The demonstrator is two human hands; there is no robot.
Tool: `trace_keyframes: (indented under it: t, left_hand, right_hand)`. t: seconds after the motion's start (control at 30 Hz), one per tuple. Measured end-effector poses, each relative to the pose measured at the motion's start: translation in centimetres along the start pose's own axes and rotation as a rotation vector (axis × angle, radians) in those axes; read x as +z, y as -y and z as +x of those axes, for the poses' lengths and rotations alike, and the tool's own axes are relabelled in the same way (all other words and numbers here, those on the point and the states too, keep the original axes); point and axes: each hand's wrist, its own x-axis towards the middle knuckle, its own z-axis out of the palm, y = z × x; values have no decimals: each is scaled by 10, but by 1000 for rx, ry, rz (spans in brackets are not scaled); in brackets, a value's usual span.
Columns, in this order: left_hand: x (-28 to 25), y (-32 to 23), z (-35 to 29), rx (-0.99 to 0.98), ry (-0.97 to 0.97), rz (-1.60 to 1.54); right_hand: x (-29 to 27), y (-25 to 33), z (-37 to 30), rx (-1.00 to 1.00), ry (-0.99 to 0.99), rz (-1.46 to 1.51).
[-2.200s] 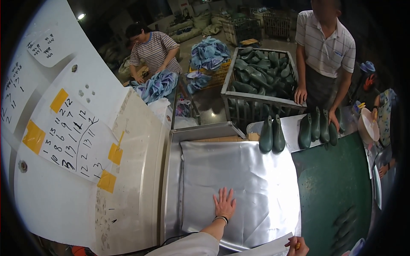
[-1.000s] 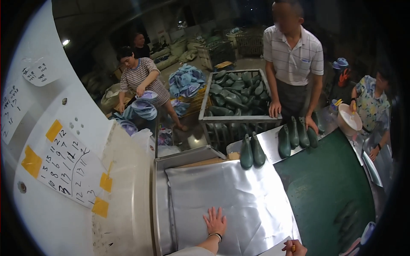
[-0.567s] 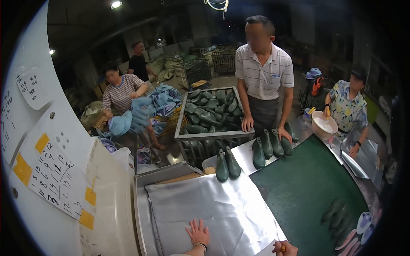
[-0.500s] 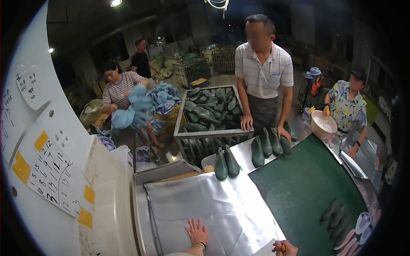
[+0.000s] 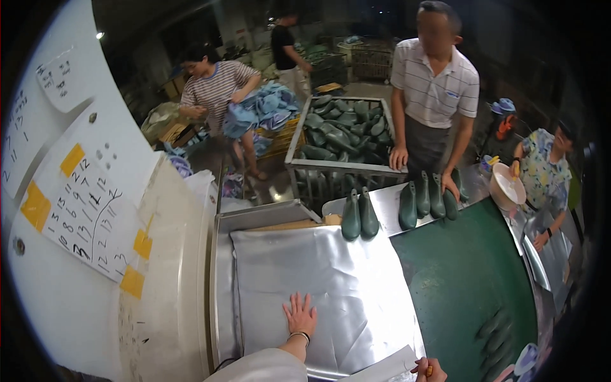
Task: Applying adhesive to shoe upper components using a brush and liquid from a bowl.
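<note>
My left hand (image 5: 301, 315) lies flat with spread fingers on a shiny metal sheet (image 5: 280, 267) covering the worktop. At the lower edge, my right hand (image 5: 430, 370) is closed round a thin tool with a yellowish-brown handle; the rest of that tool is hidden. Two dark green shoe lasts (image 5: 360, 216) stand upright at the sheet's far edge. Farther right, several more green lasts (image 5: 422, 198) are lined up on a metal ledge, where a co-worker's hand touches one. Right of the sheet runs a green belt (image 5: 464, 267).
Beyond the worktop stands a metal-framed crate (image 5: 347, 168) full of green lasts. A white wall panel (image 5: 70, 210) with taped papers rises at left. To the right, a person in a patterned shirt works at a pale bowl (image 5: 507, 188). Someone in stripes handles blue pieces (image 5: 258, 111).
My view has shifted, so the surroundings sit farther right and higher. My left hand stays flat on the sheet. The person in stripes has lowered the blue pieces.
</note>
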Motion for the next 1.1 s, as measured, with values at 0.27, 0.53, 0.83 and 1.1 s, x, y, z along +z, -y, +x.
trace_keyframes:
  t: [0.27, 0.53, 0.83, 1.1]
  left_hand:
    - [-2, 16, 2, -32, 9, 1]
    - [4, -2, 11, 46, 11, 44]
    - [-43, -5, -7, -34, 70, -368]
    - [-11, 5, -8, 0, 82, 10]
  right_hand:
    - [22, 8, 13, -25, 54, -84]
    - [21, -1, 18, -56, 26, -151]
    - [-5, 2, 6, -41, 44, -69]
    - [-19, -67, -2, -128, -39, -134]
